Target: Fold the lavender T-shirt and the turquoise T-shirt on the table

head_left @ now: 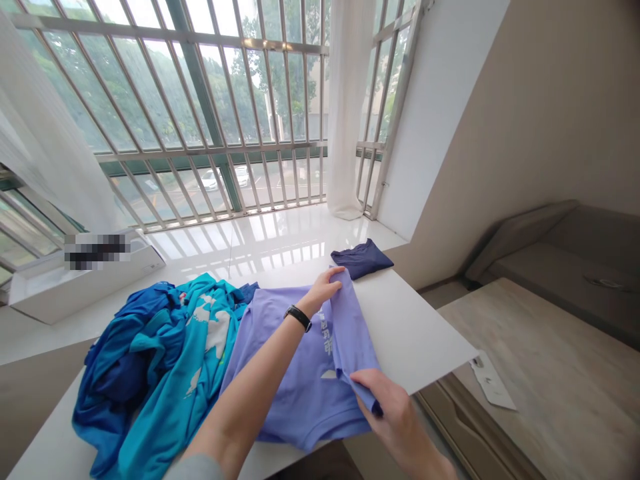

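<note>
Two pinches held your soft, light lilac T-shirt [295,393] on the white worktop [420,333]: your left hand [323,290] closed on its folded edge, your right hand [387,410] on the lower corner, where limp cloth grips best

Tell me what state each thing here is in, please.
lavender T-shirt, lying on the table, one side folded over
left hand, gripping the shirt's folded edge
right hand, gripping the lower end of that fold
teal and blue clothes, loosely heaped
navy garment, lying bunched or folded
white curtain, hanging gathered
</note>
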Demonstrator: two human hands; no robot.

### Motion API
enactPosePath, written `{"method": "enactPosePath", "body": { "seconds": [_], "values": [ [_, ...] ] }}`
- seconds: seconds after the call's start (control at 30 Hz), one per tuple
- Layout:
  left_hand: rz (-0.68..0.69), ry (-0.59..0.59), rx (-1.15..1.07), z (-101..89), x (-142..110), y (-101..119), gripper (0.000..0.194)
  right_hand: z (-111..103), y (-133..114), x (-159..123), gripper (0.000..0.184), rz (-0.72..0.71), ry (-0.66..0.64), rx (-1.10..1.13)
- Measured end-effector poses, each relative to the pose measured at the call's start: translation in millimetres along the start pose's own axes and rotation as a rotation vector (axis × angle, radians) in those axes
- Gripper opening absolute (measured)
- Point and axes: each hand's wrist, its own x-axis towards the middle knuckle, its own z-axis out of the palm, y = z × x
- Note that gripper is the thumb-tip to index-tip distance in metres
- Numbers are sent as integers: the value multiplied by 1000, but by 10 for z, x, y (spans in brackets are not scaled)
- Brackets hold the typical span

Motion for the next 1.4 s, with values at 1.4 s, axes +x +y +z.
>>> {"method": "enactPosePath", "body": {
  "seconds": [1.4],
  "values": [
    [44, 11, 434, -435, -27, -258, 72, -113, -99, 357, 22, 188, -460, -29]
  ]
}}
